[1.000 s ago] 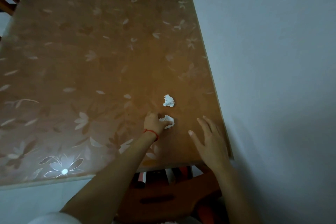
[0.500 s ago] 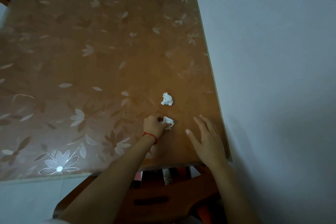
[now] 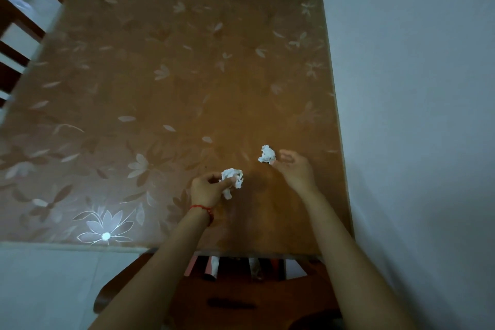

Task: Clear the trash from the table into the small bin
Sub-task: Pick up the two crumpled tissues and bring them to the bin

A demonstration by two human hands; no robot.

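Note:
Two crumpled white tissue wads are on the brown floral table [image 3: 160, 104] near its right front corner. My left hand [image 3: 207, 187], with a red string at the wrist, pinches the nearer tissue wad [image 3: 232, 178] between thumb and fingers, just above the tabletop. The farther tissue wad [image 3: 266, 154] lies on the table. My right hand [image 3: 296, 169] is beside it on the right, its thumb tip touching the wad's lower edge and its fingers loosely curled but not around it. No bin is in view.
A pale wall [image 3: 415, 115] runs along the table's right edge. A wooden chair [image 3: 241, 300] stands under the front edge below my arms. Dark wooden chair backs [image 3: 18, 35] are at the far left. Pale floor [image 3: 53, 284] shows at lower left.
My left hand has lifted the nearer tissue wad off the table. My right hand left its flat rest on the table and moved forward to the farther wad, fingers now curled.

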